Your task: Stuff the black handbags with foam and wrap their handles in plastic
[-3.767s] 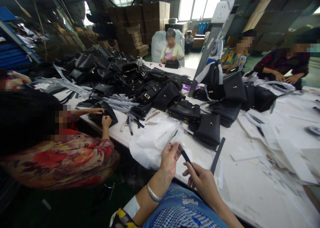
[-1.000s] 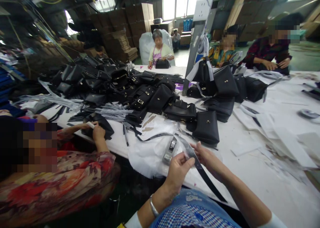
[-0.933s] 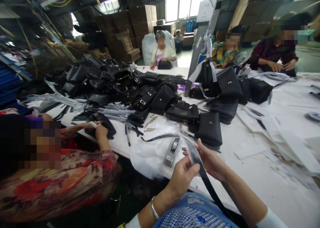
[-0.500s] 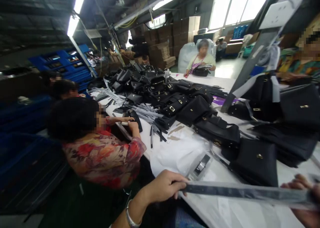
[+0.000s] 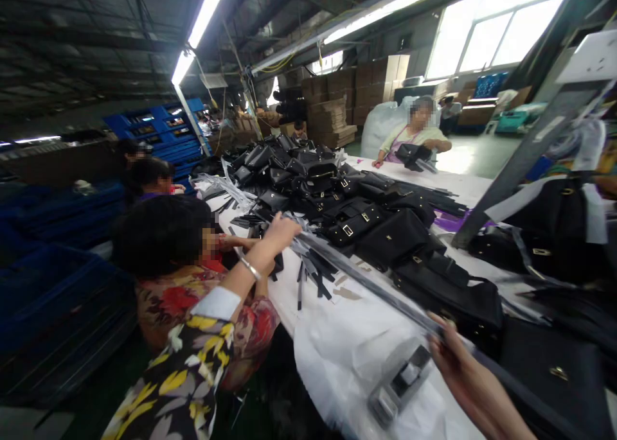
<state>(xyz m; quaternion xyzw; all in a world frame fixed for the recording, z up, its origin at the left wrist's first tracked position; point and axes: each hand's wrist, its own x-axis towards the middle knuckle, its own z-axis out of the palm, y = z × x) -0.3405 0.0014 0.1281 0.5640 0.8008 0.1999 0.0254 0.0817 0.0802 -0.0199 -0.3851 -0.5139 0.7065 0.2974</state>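
A long black strap (image 5: 369, 281) in a clear plastic sleeve stretches slantwise across the middle of the view. My left hand (image 5: 282, 232), arm reaching far forward, grips its far end over the heap of sleeved straps (image 5: 308, 260). Around the nearer part, at the lower right, my right hand (image 5: 456, 353) is closed; motion blurs its fingers a little. Just left of that hand, a tape dispenser (image 5: 400, 385) lies on white sheeting (image 5: 332, 356). Black bags (image 5: 400, 234) with gold-coloured clasps lie beyond the strap.
At the left, close to my forearm, a co-worker in a floral top (image 5: 154, 305) sits at the table. Another person (image 5: 409, 132) handles a black bag across it. A grey metal post (image 5: 506, 164) rises at the right. Blue crates (image 5: 62, 266) stand at the far left.
My left hand has moved forward and up to the strap heap with the strap's end. The strap has gone from nearly level to slanting. My right hand has come further into view.
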